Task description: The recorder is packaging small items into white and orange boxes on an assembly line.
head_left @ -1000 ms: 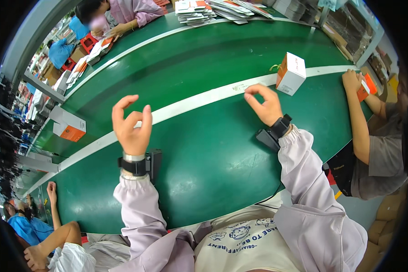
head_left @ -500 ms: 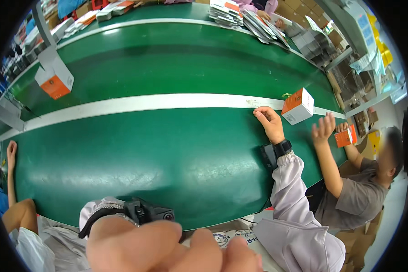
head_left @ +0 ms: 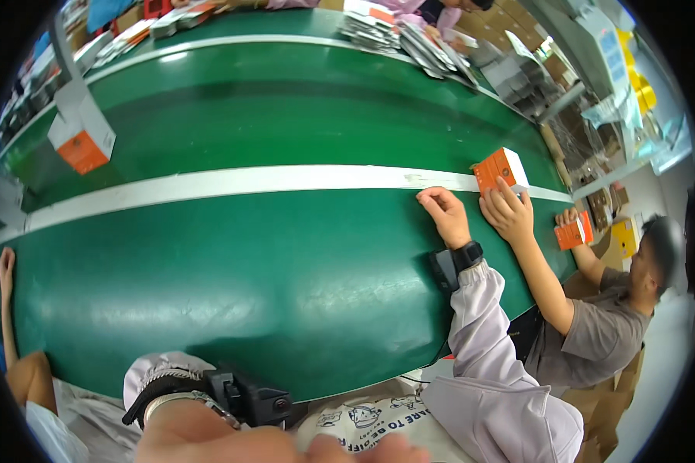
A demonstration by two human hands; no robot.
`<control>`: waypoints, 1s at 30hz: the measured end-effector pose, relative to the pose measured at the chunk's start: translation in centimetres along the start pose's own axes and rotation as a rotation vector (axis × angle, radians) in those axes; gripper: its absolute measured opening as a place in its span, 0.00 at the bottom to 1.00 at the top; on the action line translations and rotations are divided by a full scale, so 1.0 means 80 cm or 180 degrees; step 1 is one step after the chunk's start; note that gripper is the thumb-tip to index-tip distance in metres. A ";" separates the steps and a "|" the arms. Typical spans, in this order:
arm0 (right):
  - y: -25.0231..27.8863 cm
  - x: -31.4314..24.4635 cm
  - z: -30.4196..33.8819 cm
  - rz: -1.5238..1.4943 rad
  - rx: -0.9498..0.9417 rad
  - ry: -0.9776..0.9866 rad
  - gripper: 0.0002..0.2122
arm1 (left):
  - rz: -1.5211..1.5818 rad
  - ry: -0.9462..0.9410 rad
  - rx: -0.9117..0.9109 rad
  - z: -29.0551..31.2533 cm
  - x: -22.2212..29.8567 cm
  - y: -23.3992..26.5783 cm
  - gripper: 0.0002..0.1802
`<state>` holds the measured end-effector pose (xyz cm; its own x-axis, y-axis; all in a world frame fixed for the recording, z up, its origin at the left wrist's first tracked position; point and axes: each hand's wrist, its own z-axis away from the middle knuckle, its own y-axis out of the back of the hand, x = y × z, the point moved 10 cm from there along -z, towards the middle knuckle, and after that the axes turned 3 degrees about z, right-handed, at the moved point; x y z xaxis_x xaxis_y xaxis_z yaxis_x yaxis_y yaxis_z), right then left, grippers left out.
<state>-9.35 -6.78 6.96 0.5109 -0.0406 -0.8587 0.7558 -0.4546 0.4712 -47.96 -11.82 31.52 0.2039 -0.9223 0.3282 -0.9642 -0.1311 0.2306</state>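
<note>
My right hand (head_left: 446, 216) rests on the green tabletop (head_left: 232, 255), just in front of the white strip (head_left: 301, 178). Its fingers curl in toward the thumb, and nothing shows between them. Nearest to it is an orange and white box (head_left: 502, 170) at the strip, touched by a co-worker's hand (head_left: 510, 214). My left hand (head_left: 232, 441) looms large and close at the lower edge. Most of its fingers are cut off there, so any grip is hidden. Each wrist bears a black device.
The co-worker (head_left: 594, 332) on the right holds a second orange box (head_left: 574, 231). Another orange and white box (head_left: 83, 147) stands open at the far left, near a metal post. Stacks of flat cartons (head_left: 371, 27) line the back. Another person's arm (head_left: 8, 309) lies at the left edge.
The co-worker's hand has come left and now touches the box by the strip. My left hand has sunk lower, further out of view. The whole view has shifted slightly.
</note>
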 end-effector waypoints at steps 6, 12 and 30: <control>-0.013 0.002 -0.003 0.0224 -0.0217 -0.0052 0.04 | -0.0189 0.0111 0.0162 -0.003 -0.005 -0.005 0.03; -0.006 -0.008 -0.004 -0.0084 -0.0155 0.0011 0.05 | -0.0204 -0.0270 0.0403 0.003 0.004 -0.002 0.04; -0.003 0.003 -0.002 -0.0019 -0.0099 -0.0042 0.05 | 0.0823 0.0096 -0.0154 0.000 -0.005 -0.004 0.06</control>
<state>-9.33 -6.52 6.67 0.5010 -0.0498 -0.8640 0.7713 -0.4270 0.4719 -47.75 -11.41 31.33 -0.0426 -0.9116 0.4089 -0.9758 0.1258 0.1787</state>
